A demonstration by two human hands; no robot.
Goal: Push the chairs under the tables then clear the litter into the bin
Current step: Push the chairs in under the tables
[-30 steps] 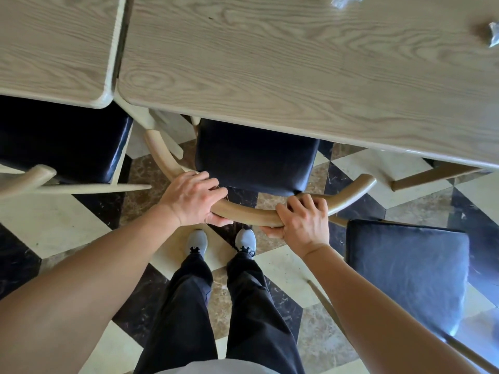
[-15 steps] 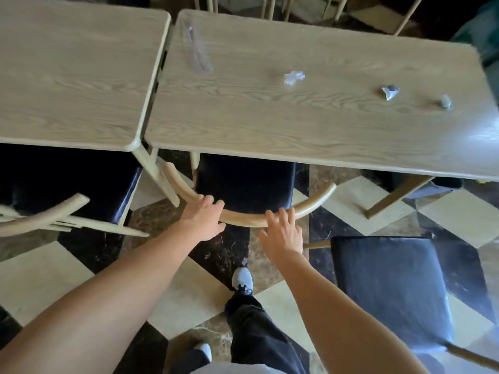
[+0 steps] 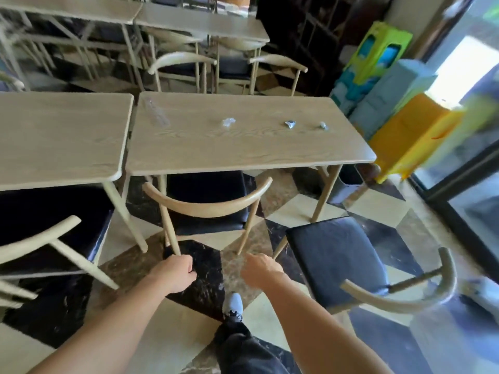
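Nearby, litter on table, print illegible.

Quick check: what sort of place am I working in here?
Most likely a café or small restaurant dining room: rows of matching wooden tables, identical padded chairs around them, and wrapper litter left on one tabletop.

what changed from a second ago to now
Both hands let go of the middle chair's backrest and drew back toward the person: the left hand and right hand now hold nothing. Unchanged: that chair sits tucked under the table, the litter lies on top, and the right chair is still pulled out.
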